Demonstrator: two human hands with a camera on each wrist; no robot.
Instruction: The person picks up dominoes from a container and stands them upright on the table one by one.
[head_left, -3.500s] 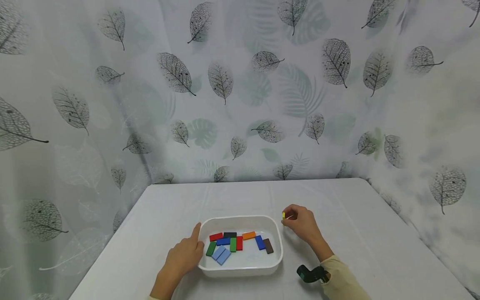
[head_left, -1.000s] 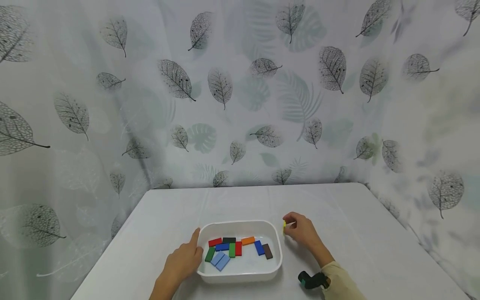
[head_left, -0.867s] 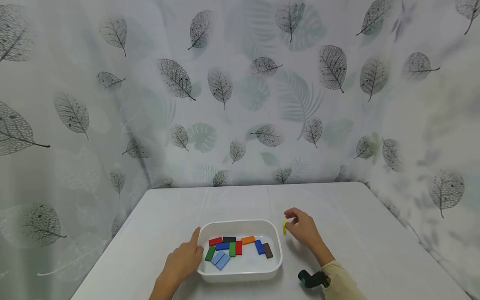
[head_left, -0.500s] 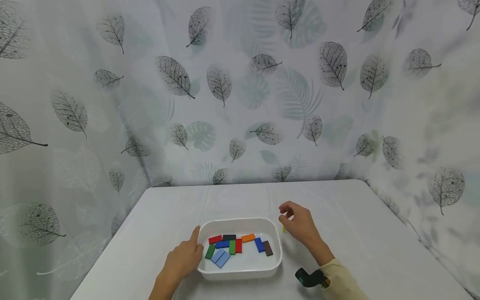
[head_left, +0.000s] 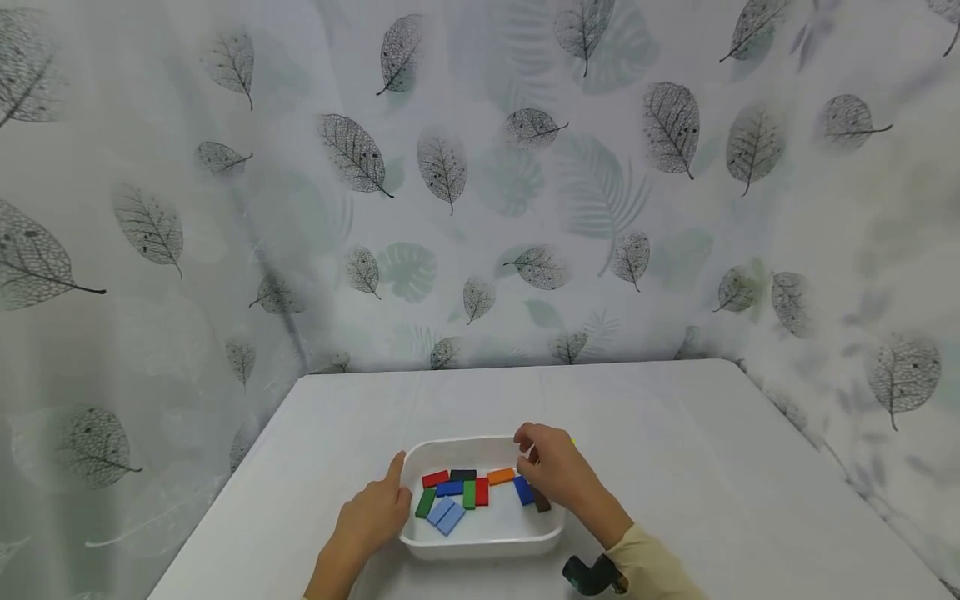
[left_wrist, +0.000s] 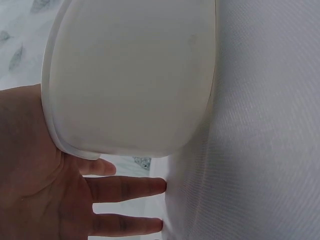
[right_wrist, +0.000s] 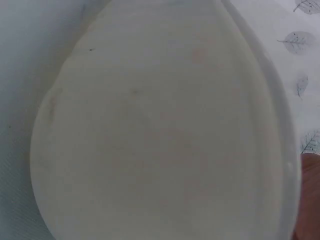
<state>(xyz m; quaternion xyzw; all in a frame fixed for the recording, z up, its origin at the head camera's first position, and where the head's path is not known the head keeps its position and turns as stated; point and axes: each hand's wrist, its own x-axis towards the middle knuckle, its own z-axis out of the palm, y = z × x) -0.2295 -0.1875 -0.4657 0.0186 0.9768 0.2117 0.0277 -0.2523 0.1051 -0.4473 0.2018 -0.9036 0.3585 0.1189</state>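
A white plastic tray [head_left: 480,547] holds several flat coloured domino blocks, among them a red block [head_left: 482,492], an orange block [head_left: 501,476] and two light blue blocks [head_left: 446,515]. At the tray's left end, my left hand [head_left: 372,510] rests against the rim; in the left wrist view, straight fingers [left_wrist: 127,189] reach down outside the wall. My right hand [head_left: 557,468] hovers over the right end, fingers bent with a gap at the thumb. Beneath it lie a blue block [head_left: 524,490] and a partly covered brown block [head_left: 542,502]. The right wrist view shows mostly the tray's outer wall [right_wrist: 160,130].
A sliver of the yellow block [head_left: 573,442] shows beyond my right hand, outside the tray. The white-covered table [head_left: 675,467] extends around the tray, with a leaf-printed curtain [head_left: 480,208] behind it. A black device [head_left: 592,575] sits at my right wrist.
My right hand let go of the yellow block beside the tray's right side, then moved left over the tray's right end. My left hand stays at the left rim.
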